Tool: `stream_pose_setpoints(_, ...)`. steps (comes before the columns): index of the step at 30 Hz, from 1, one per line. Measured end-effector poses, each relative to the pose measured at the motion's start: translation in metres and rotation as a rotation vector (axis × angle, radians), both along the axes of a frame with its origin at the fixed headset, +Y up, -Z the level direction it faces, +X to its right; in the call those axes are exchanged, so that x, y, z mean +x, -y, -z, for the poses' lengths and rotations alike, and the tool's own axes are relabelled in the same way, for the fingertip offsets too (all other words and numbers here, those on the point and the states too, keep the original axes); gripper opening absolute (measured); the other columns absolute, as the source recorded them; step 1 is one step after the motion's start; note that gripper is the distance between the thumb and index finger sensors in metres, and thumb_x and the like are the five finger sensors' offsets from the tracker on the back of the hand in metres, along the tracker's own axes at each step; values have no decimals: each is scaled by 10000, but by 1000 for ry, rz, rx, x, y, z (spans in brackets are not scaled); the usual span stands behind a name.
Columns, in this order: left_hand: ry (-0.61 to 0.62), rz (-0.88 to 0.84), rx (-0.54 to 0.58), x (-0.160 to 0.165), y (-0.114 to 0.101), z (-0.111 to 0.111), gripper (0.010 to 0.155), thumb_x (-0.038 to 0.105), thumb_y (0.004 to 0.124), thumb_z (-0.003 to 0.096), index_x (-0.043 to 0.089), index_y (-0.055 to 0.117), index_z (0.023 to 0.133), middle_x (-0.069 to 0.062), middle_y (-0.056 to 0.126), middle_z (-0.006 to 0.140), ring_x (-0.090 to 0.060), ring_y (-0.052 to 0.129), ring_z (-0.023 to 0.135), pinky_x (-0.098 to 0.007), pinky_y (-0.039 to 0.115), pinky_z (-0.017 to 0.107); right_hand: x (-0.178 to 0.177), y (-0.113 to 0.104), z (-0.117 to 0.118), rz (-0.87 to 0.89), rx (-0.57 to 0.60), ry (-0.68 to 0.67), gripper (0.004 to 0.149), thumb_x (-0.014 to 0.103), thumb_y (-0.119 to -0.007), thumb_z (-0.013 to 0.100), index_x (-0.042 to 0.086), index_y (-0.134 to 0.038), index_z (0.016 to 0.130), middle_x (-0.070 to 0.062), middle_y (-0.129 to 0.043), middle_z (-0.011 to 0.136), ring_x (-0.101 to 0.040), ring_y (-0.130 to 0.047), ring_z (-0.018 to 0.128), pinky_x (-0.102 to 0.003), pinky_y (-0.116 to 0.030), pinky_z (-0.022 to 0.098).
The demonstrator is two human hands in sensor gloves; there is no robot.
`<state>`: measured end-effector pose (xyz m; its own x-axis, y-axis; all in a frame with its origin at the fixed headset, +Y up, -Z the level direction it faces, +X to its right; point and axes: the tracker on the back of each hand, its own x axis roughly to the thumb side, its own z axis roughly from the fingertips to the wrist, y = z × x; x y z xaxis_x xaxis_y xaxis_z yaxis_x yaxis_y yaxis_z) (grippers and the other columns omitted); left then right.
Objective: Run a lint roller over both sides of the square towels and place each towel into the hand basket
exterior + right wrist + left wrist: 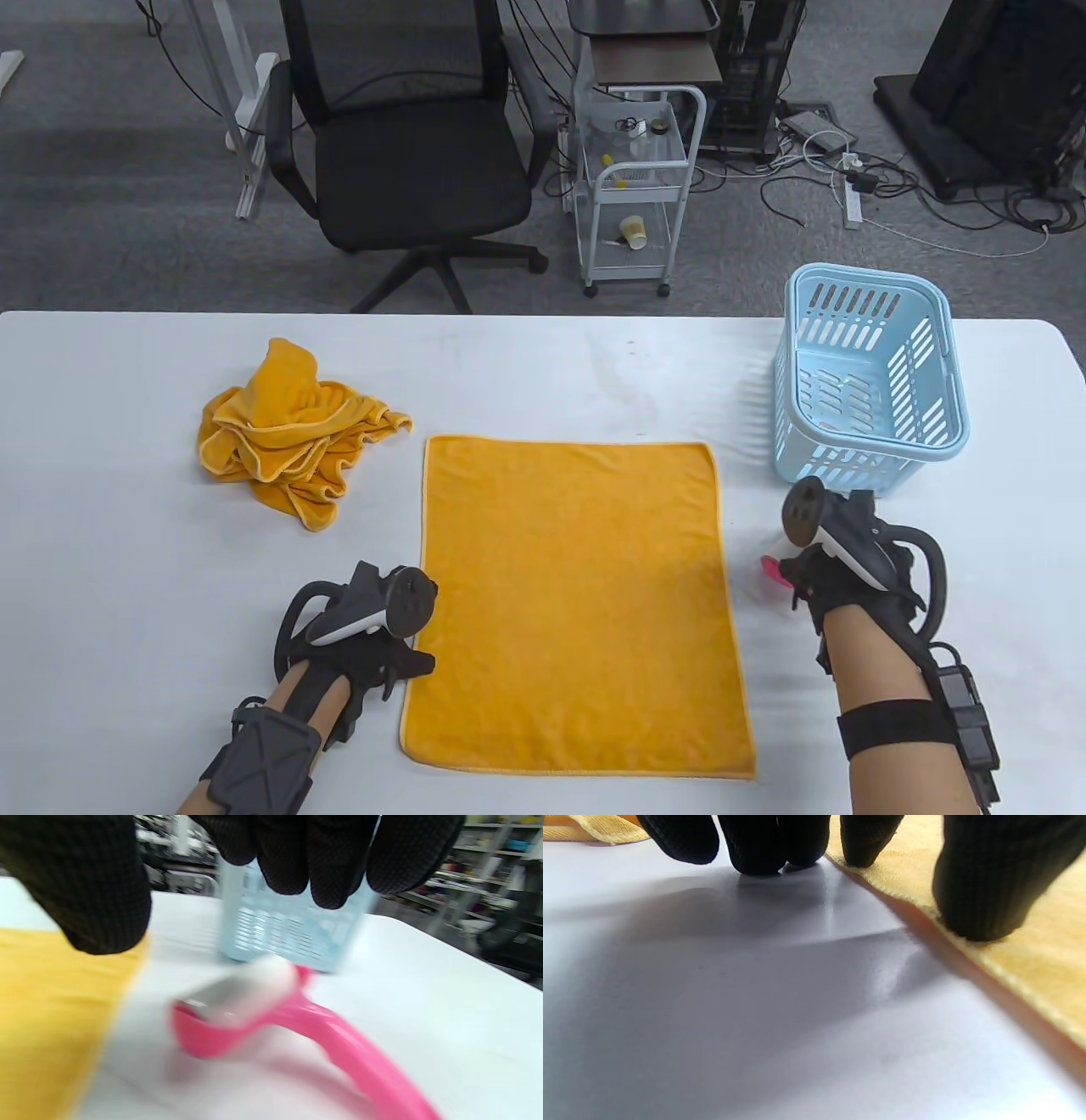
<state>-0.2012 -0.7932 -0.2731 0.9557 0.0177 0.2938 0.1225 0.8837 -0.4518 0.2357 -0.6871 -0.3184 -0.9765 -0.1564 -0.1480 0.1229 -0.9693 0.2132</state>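
Covering the near middle of the white table (pixel 543 373), the flat orange towel (pixel 577 607) is the largest task thing: a plush rectangle with a thin stitched hem, spread smooth, its long axis running from the near edge of the table toward the far edge. Right of its far corner, and apart from it, stands the pale blue hand basket (pixel 874 382), upright, with slotted walls and nothing visible inside. On the far left lies a crumpled heap of orange towels (pixel 288 429) of the same cloth, well apart from the basket. The left hand (pixel 373 645) rests at the flat towel's left hem near the front corner; the left wrist view shows its fingertips (pixel 984 887) straight and pressing down, some on the table and some on the hem, gripping nothing. The right hand (pixel 848 560) hovers over the table just right of the towel, fingers relaxed and apart above the lint roller (pixel 271 1010), not holding it. That roller (blurred in the right wrist view) lies on the table between towel and basket: pink curved handle, white sticky drum, the drum end toward the basket and the handle running back toward the near edge.
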Motion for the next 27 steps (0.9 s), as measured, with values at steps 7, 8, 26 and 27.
stream_pose_setpoints(7, 1, 0, -2, 0, 0, 0, 847, 621, 898, 370, 338, 532, 1079, -76, 464, 1205, -424, 614, 1046, -672, 551, 740, -106, 9, 1, 71, 5, -271, 1019, 611, -913, 420, 93, -396, 1129, -243, -528, 1110, -518, -687, 963, -670, -686, 604)
stream_pose_setpoints(8, 1, -1, -2, -1, 0, 0, 849, 621, 899, 369, 337, 531, 1080, -77, 466, 1204, -425, 614, 1046, -672, 551, 740, -124, 13, 1, 92, -7, -315, 1026, 615, -913, 419, 98, -386, 1132, -245, -514, 1115, -524, -678, 967, -674, -681, 606)
stream_pose_setpoints(26, 0, -43, -5, -5, -3, 1, 886, 622, 894, 369, 348, 449, 1085, -97, 498, 1201, -424, 640, 1049, -669, 559, 740, -194, 106, 16, 110, -387, -444, 1101, 691, -890, 387, 232, -237, 1146, -276, -247, 1150, -597, -380, 1024, -745, -594, 619)
stream_pose_setpoints(27, -2, -51, -9, -6, -3, 1, 891, 624, 894, 367, 347, 446, 1085, -98, 501, 1202, -422, 640, 1051, -669, 561, 740, -192, 105, 17, 150, -371, -437, 1075, 674, -904, 389, 231, -293, 1154, -269, -243, 1155, -590, -370, 1025, -741, -596, 619)
